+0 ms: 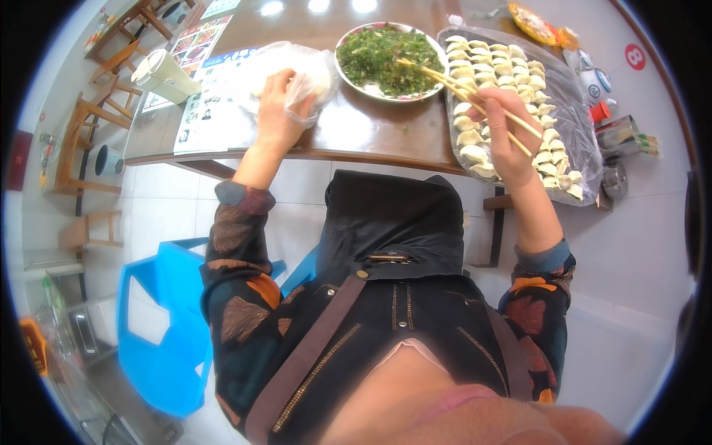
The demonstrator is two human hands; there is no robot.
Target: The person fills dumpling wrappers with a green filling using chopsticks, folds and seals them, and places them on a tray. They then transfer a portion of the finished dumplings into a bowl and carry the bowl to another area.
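Observation:
My left hand (282,105) reaches onto a clear plastic bag (303,61) with pale, dough-like contents; its fingertips are partly under the film, and whether they grip anything is unclear. In my right hand (509,130) is a pair of wooden chopsticks (453,83). Their tips touch the chopped green filling (384,55) on a round white plate (364,92) with a patterned rim. Rows of folded dumplings (473,154) lie on a plastic-covered tray (581,139) at the right, partly behind my right hand and wrist.
A lidded pale pitcher (172,78) stands at the left on printed sheets (208,125). Beyond the tray are a yellow packet (534,23), a blue-and-white teapot (595,82), a red cup (599,112) and a metal holder (617,136). A blue plastic stool (167,356) is at lower left.

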